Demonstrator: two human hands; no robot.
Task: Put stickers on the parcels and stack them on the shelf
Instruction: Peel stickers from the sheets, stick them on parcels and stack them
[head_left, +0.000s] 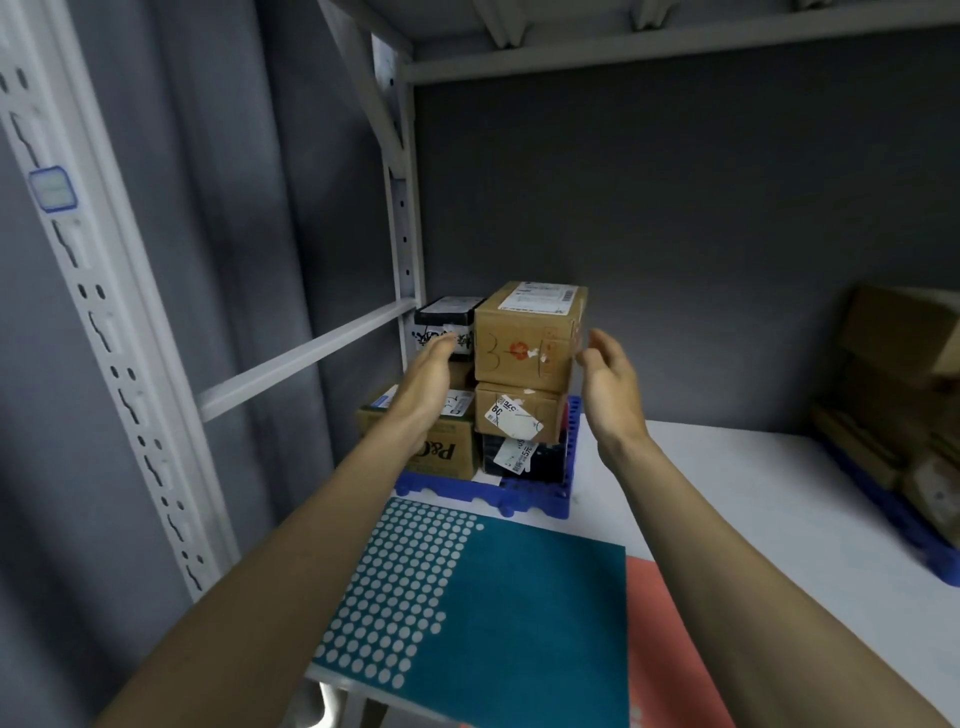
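A brown cardboard parcel (524, 338) with a white label on top sits at the top of a stack of parcels (514, 421) on a blue pallet (483, 491) in the shelf's left corner. My left hand (428, 379) is held flat just left of the top parcel, fingers apart, holding nothing. My right hand (608, 384) is held flat just right of it, fingers apart, a small gap from the box side. A teal sticker sheet (519, 608) with white round stickers lies on the white shelf (727, 499) in front of the stack.
A black-and-white box (447, 325) and a P&G carton (441, 452) stand left of the stack. A pink sheet (670, 649) lies right of the teal one. More cardboard boxes (898, 374) on another blue pallet sit at the right. Shelf uprights (104, 322) stand at the left.
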